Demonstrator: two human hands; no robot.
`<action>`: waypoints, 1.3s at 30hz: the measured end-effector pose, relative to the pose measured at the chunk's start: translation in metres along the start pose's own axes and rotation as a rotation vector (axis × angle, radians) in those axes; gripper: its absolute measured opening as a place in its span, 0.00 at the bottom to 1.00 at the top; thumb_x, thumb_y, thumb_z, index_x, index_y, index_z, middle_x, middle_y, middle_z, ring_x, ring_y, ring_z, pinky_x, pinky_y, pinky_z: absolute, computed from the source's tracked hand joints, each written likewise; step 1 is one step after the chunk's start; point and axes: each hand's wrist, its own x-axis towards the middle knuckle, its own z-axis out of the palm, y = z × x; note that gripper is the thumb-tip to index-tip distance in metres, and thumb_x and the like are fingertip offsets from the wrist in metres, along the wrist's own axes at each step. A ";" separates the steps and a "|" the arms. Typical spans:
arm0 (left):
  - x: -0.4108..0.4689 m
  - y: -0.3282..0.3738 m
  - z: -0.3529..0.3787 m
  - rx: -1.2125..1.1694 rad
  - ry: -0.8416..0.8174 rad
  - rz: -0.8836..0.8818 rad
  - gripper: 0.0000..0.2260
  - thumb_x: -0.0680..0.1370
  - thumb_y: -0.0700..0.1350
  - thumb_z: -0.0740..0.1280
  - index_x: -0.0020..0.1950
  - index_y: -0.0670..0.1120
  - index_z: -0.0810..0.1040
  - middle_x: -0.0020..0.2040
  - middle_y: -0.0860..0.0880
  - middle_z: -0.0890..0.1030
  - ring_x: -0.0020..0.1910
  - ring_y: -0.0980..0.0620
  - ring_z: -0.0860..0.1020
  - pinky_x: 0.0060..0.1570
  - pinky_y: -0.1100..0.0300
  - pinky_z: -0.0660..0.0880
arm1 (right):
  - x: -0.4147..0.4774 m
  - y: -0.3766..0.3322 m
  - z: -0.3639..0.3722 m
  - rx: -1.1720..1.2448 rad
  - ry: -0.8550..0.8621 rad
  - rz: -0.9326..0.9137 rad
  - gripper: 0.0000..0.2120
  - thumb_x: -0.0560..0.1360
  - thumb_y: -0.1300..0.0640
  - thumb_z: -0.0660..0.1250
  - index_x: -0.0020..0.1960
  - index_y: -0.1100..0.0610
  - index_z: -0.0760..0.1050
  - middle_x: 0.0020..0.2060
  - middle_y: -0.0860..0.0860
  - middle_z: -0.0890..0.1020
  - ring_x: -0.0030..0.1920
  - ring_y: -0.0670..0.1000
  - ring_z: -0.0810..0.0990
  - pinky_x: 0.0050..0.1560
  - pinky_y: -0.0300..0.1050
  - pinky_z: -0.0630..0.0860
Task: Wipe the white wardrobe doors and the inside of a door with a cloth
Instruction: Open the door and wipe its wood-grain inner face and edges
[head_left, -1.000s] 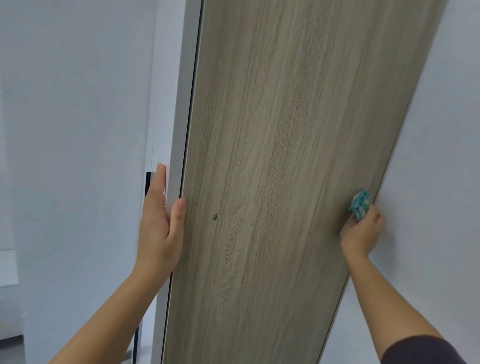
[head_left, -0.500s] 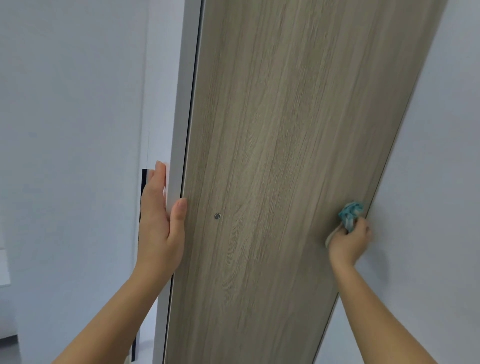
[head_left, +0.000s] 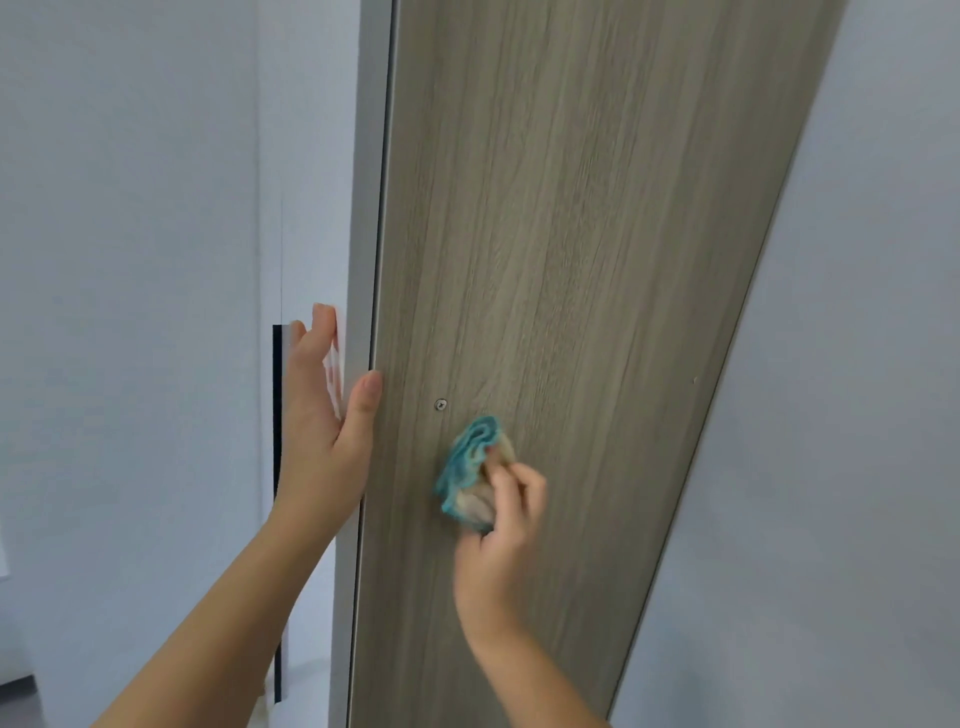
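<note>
The inner face of the door (head_left: 597, 260) is bare above and right of the cloth (head_left: 465, 467), free for a hand to pass. Only 1 small screw (head_left: 440, 404) sits just above the cloth, and the left hand (head_left: 324, 431) holds the left edge.

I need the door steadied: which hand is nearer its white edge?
Left. The left hand holds the white edge, thumb on the wood-grain face. The right hand is further right, on that face, gripping the cloth just below the screw.
</note>
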 end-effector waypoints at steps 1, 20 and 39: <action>0.001 -0.001 -0.003 0.025 -0.006 0.011 0.23 0.82 0.47 0.60 0.74 0.58 0.55 0.74 0.67 0.56 0.78 0.62 0.47 0.71 0.76 0.48 | -0.009 -0.008 0.002 0.009 -0.041 -0.030 0.23 0.69 0.71 0.60 0.62 0.58 0.75 0.54 0.49 0.70 0.56 0.45 0.73 0.57 0.37 0.74; -0.060 -0.032 0.008 0.043 0.031 -0.143 0.27 0.81 0.49 0.54 0.80 0.48 0.51 0.79 0.54 0.56 0.77 0.60 0.55 0.75 0.60 0.55 | 0.054 0.090 -0.057 -0.188 -0.047 -0.050 0.23 0.63 0.78 0.65 0.57 0.67 0.77 0.52 0.53 0.71 0.50 0.43 0.71 0.52 0.30 0.73; -0.061 -0.044 0.009 0.165 0.075 -0.137 0.28 0.81 0.58 0.52 0.80 0.54 0.52 0.78 0.58 0.58 0.77 0.58 0.57 0.75 0.47 0.59 | 0.193 0.205 -0.123 -0.596 0.087 0.576 0.17 0.72 0.70 0.64 0.60 0.65 0.70 0.57 0.65 0.75 0.55 0.65 0.75 0.53 0.57 0.74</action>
